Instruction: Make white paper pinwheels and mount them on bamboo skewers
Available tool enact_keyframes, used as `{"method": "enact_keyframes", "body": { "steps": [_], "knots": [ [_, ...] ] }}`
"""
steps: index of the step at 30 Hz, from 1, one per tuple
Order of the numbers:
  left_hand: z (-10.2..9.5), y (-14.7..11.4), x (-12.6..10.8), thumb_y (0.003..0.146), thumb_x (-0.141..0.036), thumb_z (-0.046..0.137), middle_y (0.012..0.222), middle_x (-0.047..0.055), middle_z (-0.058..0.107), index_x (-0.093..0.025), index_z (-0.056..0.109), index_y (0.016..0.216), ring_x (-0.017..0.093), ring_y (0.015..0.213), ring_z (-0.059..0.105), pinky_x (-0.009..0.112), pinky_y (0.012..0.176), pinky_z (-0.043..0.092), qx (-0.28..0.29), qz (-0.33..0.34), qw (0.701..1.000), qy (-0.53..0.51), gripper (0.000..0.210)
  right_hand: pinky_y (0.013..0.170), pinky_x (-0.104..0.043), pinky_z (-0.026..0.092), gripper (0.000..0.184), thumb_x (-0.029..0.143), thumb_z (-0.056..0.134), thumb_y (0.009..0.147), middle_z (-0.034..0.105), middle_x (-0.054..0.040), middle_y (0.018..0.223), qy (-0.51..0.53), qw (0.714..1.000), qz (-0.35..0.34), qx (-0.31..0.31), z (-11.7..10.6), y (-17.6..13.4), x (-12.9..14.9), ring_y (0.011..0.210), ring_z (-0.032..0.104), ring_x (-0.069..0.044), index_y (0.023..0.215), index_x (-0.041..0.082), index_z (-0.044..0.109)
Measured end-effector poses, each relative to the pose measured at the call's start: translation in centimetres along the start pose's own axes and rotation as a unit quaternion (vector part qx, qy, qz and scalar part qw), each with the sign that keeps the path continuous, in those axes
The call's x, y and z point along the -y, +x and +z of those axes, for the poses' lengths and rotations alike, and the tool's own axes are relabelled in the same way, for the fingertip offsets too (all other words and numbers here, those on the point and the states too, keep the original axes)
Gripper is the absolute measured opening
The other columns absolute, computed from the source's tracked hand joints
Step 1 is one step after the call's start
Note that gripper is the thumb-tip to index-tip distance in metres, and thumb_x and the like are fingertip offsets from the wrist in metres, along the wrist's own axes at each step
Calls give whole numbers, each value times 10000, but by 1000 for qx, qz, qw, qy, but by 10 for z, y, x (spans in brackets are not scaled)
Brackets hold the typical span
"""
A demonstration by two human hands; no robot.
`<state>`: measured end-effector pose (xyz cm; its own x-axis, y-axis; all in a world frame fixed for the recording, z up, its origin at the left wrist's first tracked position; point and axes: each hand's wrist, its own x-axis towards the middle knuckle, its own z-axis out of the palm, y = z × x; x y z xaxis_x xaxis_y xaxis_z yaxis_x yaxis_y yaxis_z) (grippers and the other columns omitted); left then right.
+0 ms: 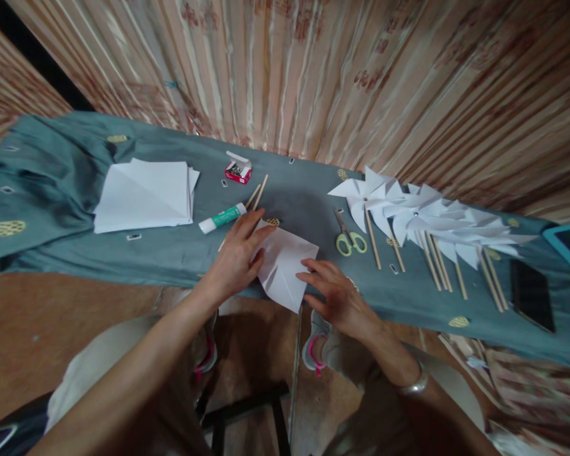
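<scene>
Two bare forearms (142, 367) extend toward one white paper (287, 265) near the table's (308, 202) front edge, the left hand (240, 253) at its left side, where I cannot tell if the fingers pinch, and the right hand (337, 292) lying on its right side, fingers a little spread. Such paper should be light, thin and easily creased, best held by its edges. Around it I count one glue stick (222, 218), two loose sticks (261, 191), one red box (242, 180), one pair of scissors (346, 233), one paper stack (142, 196), eight sticks (436, 263) below pinwheels (422, 218) too overlapped to count, one dark phone (532, 294), and one blue-edged device (554, 239).
</scene>
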<state>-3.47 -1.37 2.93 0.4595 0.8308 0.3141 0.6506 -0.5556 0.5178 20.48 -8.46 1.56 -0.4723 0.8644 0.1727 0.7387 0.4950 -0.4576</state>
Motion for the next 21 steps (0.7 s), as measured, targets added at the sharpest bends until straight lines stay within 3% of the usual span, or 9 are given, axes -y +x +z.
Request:
{"method": "enact_keyframes", "body": {
  "steps": [3,7,12,21],
  "knots": [
    [-7,-9,-2,855,-112,477,1303,101,554,-202,607,1143,280,1300,414,526,1074,378,-22,27,999,9,329,1024,-558,444,499,117,651,779,490,-123,1420,-2,1000,8,17,1,-2,0,1277,463,-303,1256,240,570],
    [-3,-21,-7,910,-194,472,1059,89,660,-196,672,1042,243,1063,543,447,950,453,44,63,996,-46,240,1022,-545,450,402,125,639,800,532,-116,1386,4,1000,4,17,3,-1,1,1254,491,-293,1186,231,607],
    [7,-26,-9,943,-229,432,1063,93,669,-179,691,1045,259,1080,517,455,933,414,87,51,994,-42,282,995,-518,479,272,147,578,864,593,-108,1323,13,1000,-6,17,2,2,1,1215,536,-270,1112,229,655],
    [9,-26,-8,932,-227,451,1072,88,664,-187,689,1049,254,1090,499,442,952,381,92,54,994,-26,268,962,-419,500,191,231,548,922,638,-84,1254,107,994,-5,12,-5,8,-7,1133,588,-219,1021,233,711]
  ]
}}
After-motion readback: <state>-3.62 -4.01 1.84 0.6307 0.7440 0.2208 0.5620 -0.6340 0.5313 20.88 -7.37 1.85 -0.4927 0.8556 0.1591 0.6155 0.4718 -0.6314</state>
